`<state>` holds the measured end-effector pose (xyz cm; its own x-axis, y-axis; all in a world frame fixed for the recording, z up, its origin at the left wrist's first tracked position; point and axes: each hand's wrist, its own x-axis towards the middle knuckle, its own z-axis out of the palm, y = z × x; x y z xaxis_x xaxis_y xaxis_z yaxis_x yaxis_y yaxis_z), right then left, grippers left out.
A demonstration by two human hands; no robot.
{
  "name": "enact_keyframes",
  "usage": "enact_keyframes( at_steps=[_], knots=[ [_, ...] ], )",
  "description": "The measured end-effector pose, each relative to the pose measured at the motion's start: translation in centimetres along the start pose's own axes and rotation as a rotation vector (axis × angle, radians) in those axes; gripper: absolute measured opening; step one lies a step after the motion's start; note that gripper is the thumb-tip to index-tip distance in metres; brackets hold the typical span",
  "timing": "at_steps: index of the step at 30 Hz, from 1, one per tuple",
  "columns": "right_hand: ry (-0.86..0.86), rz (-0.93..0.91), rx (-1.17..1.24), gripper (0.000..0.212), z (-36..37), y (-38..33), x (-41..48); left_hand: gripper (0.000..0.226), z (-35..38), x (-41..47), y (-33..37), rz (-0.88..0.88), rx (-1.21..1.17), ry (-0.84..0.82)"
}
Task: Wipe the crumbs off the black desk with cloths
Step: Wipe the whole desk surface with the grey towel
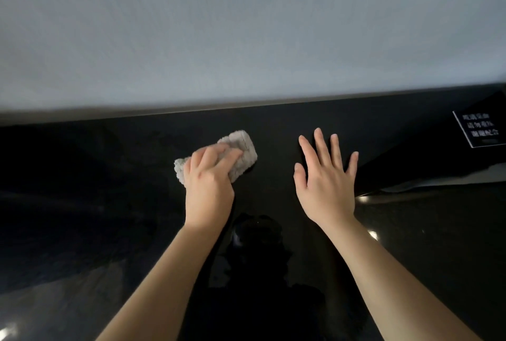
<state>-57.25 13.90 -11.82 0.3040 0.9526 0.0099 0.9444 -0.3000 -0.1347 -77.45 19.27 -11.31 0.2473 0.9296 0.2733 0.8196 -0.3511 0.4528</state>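
Observation:
A folded grey fluffy cloth (241, 149) lies on the glossy black desk (109, 176), near its back edge. My left hand (209, 179) grips the cloth from the near side, fingers curled over its top. To the right, my right hand (327, 176) is spread with straight fingers, palm down over the desk; whether it touches the surface I cannot tell. No crumbs show on the dark surface.
A pale grey wall (246, 25) rises directly behind the desk's back edge. A small black sign with white characters (479, 128) sits at the far right. The desk top reflects my arms and head.

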Motion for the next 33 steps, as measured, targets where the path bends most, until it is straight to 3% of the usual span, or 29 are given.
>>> enact_keyframes(
  at_steps=[3, 7, 9, 14, 18, 22, 28, 33],
  knots=[
    [0.005, -0.001, -0.001, 0.055, 0.1, 0.0, 0.0, 0.041, 0.0, 1.5, -1.3, 0.056, 0.026, -0.022],
    [0.013, 0.004, -0.009, 0.056, 0.2, 0.1, 0.0, 0.046, 0.7, 5.9, -1.2, -0.083, 0.01, -0.043],
    [0.01, -0.006, -0.008, 0.055, 0.2, 0.1, 0.1, 0.044, 0.4, 4.9, -0.5, -0.099, -0.014, -0.036],
    [0.005, -0.003, -0.003, 0.053, 0.1, 0.0, 0.0, 0.036, -1.5, -3.9, 0.8, 0.083, -0.056, -0.05],
    [0.001, -0.014, -0.005, 0.052, -0.1, 0.0, 0.0, 0.04, -1.0, -1.4, -0.2, 0.106, -0.028, -0.07],
    [-0.009, -0.014, -0.02, 0.053, 0.0, 0.0, 0.0, 0.043, -0.5, -0.4, 0.5, 0.01, -0.037, -0.073],
    [-0.058, -0.038, -0.014, 0.054, -0.3, 0.1, 0.0, 0.029, -1.9, -8.5, 2.3, 0.226, -0.052, -0.083],
    [-0.107, -0.11, -0.014, 0.056, -0.7, 0.2, -3.1, 0.036, -2.2, -10.1, 2.3, 0.294, 0.0, -0.088]
  ],
)
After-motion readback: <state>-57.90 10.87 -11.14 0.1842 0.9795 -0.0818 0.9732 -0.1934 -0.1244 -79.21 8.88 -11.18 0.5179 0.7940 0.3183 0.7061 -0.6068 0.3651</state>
